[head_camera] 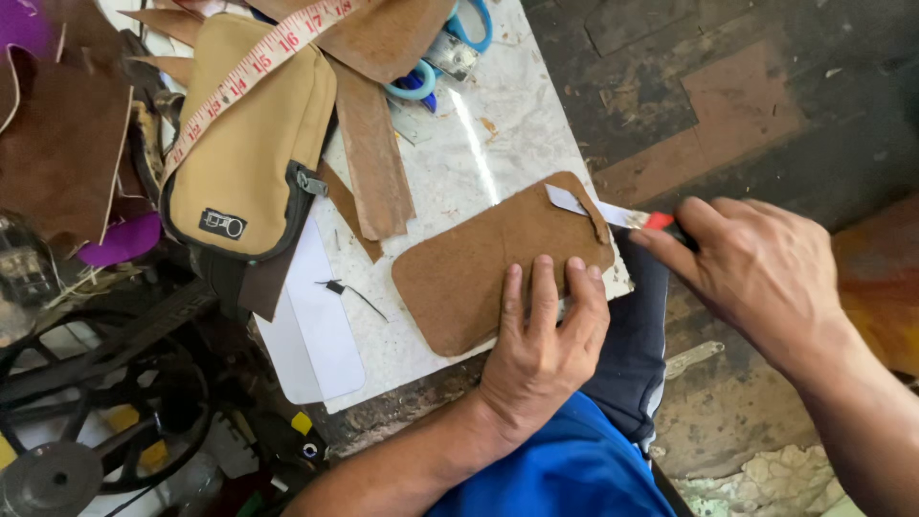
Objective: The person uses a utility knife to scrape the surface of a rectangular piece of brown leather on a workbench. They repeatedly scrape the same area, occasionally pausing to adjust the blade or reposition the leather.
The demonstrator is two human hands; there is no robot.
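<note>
On the pale marble slab [498, 124], near its front edge, lies a brown leather piece [469, 273] with rounded corners. It looks thin, light and limp, likely to slide unless pinned flat, so pressing its broad face suits it better than gripping an edge. The left hand [541, 349] lies flat on its near side, fingers together. The right hand [756, 273] pinches a red-handled knife [613, 213], blade touching the piece's far corner, just beyond the left fingertips.

A tan pouch [251, 144], measuring tape [251, 67] and blue-handled scissors [442, 53] lie nearby.
</note>
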